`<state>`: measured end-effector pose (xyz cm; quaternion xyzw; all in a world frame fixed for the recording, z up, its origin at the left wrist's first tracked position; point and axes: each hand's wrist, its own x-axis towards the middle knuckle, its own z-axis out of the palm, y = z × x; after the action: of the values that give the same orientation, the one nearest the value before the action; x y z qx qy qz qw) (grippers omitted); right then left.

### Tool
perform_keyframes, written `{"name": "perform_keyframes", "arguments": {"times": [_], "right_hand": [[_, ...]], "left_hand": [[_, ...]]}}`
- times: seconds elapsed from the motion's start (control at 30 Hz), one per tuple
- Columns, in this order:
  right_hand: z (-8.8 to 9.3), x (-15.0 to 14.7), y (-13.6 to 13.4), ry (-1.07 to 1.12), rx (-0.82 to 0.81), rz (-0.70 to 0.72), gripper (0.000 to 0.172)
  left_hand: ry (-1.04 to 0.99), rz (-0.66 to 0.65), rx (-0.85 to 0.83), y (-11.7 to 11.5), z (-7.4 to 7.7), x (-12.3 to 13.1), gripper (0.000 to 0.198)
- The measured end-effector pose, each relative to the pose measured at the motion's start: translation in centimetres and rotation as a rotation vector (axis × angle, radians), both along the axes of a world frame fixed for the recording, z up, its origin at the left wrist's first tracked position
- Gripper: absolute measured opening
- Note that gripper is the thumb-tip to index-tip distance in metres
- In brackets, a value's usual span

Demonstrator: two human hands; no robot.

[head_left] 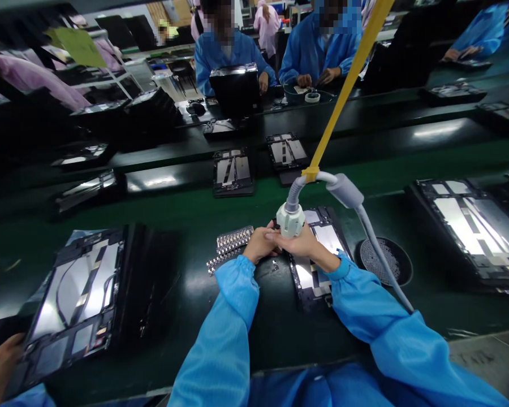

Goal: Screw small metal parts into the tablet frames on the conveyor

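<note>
- Head view: your left hand (258, 244) and right hand (299, 243) meet, fingers bent; I cannot tell what they grasp, as the white fitting (290, 221) hides the fingertips.
- Strips of small parts (235, 239) lie at nine o'clock, near your left hand.
- The open tablet (304, 275) lies at four o'clock.
- Round dish (370, 261): three o'clock.

Opened-up tablet-looking device (306, 276) is just lying there with its insides facing up, shiny silver panels in a black frame. Off to its left there's strips of tiny pale parts (234, 242), sitting kinda slanted.
</note>
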<state>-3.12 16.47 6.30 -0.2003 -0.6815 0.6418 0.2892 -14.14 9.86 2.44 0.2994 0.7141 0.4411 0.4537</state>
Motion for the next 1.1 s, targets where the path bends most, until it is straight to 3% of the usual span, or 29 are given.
{"name": "perform_keyframes", "arguments": {"times": [0.13,0.27,0.37,0.5,0.6,0.7,0.8,0.97,1.1], "right_hand": [[-0.2,0.0,-0.2,0.01,0.01,0.014,0.02],[-0.8,-0.4,-0.5,0.059,0.013,-0.059,0.02],[0.2,0.1,-0.6,0.088,0.021,-0.106,0.02],[3.4,4.3,0.8,0.128,0.141,-0.095,0.024],[4.7,9.8,2.8,0.113,0.135,-0.147,0.026],[3.5,15.0,5.3,0.157,0.022,-0.362,0.022],[1.3,17.8,7.6,0.201,-0.011,-0.56,0.024],[-0.6,18.1,8.9,0.143,-0.022,-0.679,0.029],[-0.9,17.8,9.0,0.141,-0.038,-0.672,0.03]], "left_hand": [[0.156,-0.063,-0.027,-2.9,0.6,-0.1,0.009],[0.42,-0.052,-0.025,-5.8,0.9,1.5,0.021],[0.557,-0.094,-0.005,-6.6,0.9,2.6,0.016],[0.635,-0.154,-0.045,-5.9,0.2,1.9,0.019],[0.418,-0.218,-0.061,-5.0,-0.5,0.8,0.028],[0.281,-0.283,-0.087,-4.4,-0.7,0.1,0.034],[0.458,-0.312,-0.028,-4.0,-0.6,0.3,0.03],[0.653,-0.297,0.093,-4.2,-0.6,1.0,0.025],[0.57,-0.23,0.093,-4.8,-0.5,0.6,0.033]]}}
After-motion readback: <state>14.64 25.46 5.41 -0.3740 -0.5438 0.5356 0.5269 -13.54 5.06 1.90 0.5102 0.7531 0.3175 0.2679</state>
